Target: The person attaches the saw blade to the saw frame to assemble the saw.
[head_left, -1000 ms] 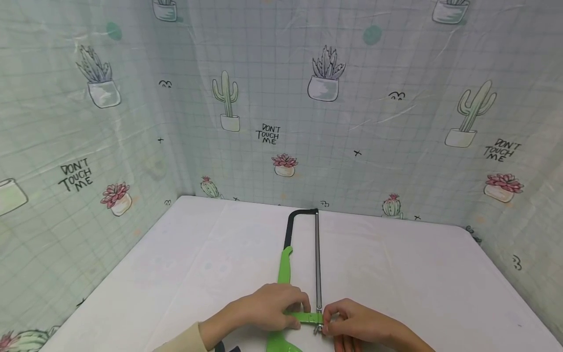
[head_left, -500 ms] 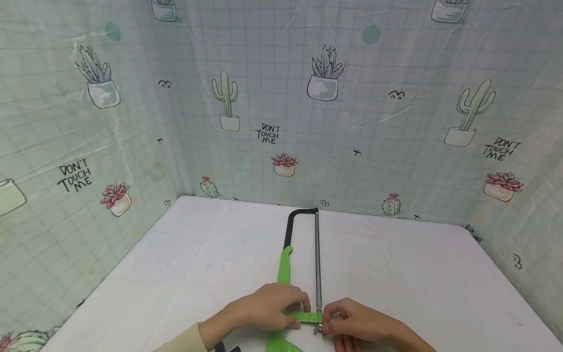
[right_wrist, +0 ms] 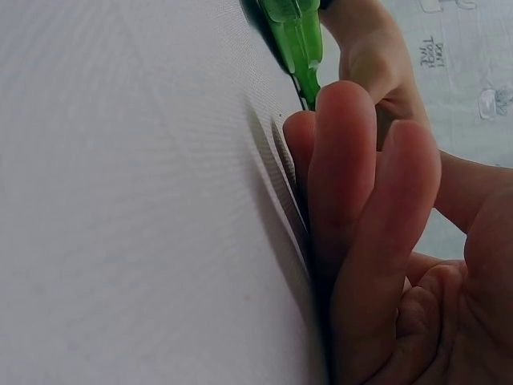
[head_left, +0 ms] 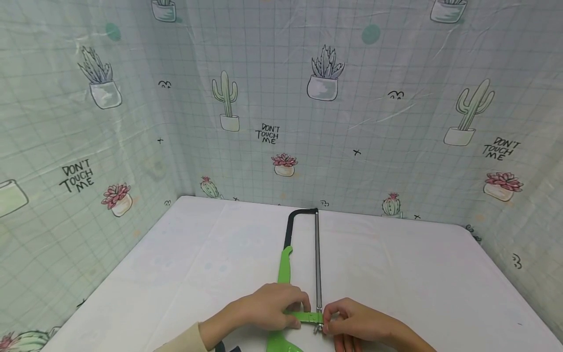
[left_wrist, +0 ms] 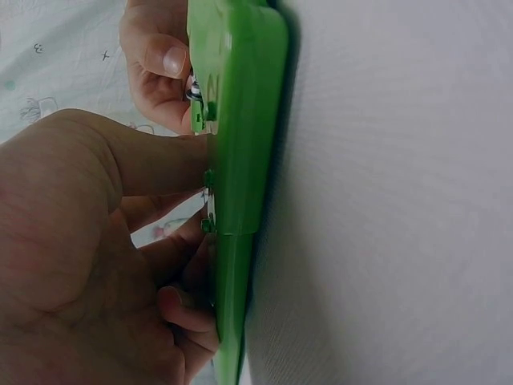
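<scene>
A hacksaw [head_left: 285,269] with a green handle and a black front frame lies on the white table. Its grey blade [head_left: 318,259] runs along the right side, away from the person. My left hand [head_left: 274,305] holds the green crosspiece [head_left: 310,318], thumb on the near side and fingers curled on the far side. At the crosspiece's right end, the fingertips of my right hand [head_left: 352,320] are pinched together against the small metal wing nut [head_left: 318,329]. Those fingertips partly cover the nut. In the left wrist view the green frame [left_wrist: 244,144] stands beside my left thumb.
The white table [head_left: 418,278] spreads around the saw. A curtain [head_left: 286,98] printed with cacti hangs behind it and along both sides. A dark object [head_left: 226,347], cut off by the bottom edge, shows below the left forearm.
</scene>
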### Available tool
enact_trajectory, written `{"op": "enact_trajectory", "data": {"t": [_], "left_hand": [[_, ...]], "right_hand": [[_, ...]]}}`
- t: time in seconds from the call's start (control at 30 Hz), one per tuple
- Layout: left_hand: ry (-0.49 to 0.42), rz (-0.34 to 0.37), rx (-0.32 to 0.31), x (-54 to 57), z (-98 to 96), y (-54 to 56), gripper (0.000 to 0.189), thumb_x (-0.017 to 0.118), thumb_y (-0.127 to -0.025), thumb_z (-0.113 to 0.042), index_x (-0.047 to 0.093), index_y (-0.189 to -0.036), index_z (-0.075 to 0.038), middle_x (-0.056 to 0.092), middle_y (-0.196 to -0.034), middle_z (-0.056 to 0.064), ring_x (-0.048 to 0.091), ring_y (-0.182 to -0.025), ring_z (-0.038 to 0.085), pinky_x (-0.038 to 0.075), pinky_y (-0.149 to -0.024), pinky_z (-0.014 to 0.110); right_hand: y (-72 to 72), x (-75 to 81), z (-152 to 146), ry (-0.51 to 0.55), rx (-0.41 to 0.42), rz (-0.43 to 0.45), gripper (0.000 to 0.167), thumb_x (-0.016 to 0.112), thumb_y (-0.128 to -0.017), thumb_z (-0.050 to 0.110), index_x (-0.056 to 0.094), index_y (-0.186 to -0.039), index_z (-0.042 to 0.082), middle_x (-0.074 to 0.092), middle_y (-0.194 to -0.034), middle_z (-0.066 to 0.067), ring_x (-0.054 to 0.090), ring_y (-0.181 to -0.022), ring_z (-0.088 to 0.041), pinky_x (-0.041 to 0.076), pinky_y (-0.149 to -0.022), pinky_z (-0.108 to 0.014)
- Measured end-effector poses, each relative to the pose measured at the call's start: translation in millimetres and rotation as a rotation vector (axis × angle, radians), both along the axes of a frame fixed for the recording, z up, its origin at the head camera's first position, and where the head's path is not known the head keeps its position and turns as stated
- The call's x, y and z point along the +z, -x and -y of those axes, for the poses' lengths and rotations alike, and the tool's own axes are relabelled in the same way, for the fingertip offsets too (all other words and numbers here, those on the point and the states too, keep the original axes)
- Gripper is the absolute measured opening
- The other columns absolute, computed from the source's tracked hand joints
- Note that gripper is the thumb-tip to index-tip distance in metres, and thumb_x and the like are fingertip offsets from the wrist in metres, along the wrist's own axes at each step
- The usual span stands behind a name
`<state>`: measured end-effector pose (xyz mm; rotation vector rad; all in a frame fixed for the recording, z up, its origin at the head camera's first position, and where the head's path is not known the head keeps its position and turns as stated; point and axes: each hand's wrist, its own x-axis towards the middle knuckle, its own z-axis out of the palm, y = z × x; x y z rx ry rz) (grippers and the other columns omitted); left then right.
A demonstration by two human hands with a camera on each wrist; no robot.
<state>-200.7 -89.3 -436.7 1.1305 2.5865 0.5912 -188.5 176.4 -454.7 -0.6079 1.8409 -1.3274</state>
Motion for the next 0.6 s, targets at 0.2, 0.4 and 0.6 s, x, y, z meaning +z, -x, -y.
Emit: {"op": "enact_trajectory", "data": {"t": [0.2, 0.4, 0.6], "left_hand": [[0.003, -0.003, -0.003, 0.1, 0.4, -0.5, 0.021, 0.076, -0.091, -0.033, 0.07, -0.111, -0.034, 0.06, -0.093, -0.022, 0.054, -0.085, -0.006, 0.045, -0.078, 0.018], [-0.002, -0.002, 0.0, 2.0, 0.2, -1.8, 0.021, 0.076, -0.091, -0.032, 0.07, -0.111, -0.033, 0.06, -0.093, -0.022, 0.054, -0.086, -0.007, 0.045, -0.078, 0.018], [-0.001, 0.005, 0.004, 1.9, -0.7, -1.6, 0.021, 0.076, -0.091, -0.033, 0.07, -0.111, -0.033, 0.06, -0.093, -0.022, 0.054, -0.085, -0.007, 0.045, -0.077, 0.018]], "right_hand": [[-0.4, -0.6, -0.8, 0.002, 0.002, -0.004, 0.013, 0.059, -0.098, 0.021, 0.064, -0.098, 0.009, 0.066, -0.065, 0.002, 0.057, -0.046, 0.0, 0.044, -0.043, -0.016], [-0.7, 0.8, -1.8, 0.001, 0.005, 0.003, 0.012, 0.057, -0.098, 0.017, 0.065, -0.099, 0.007, 0.066, -0.064, 0.003, 0.056, -0.046, 0.0, 0.044, -0.043, -0.016], [-0.3, 0.0, -2.5, -0.002, 0.005, 0.015, 0.013, 0.058, -0.099, 0.018, 0.065, -0.1, 0.008, 0.066, -0.065, 0.003, 0.056, -0.046, 0.0, 0.044, -0.044, -0.016]]}}
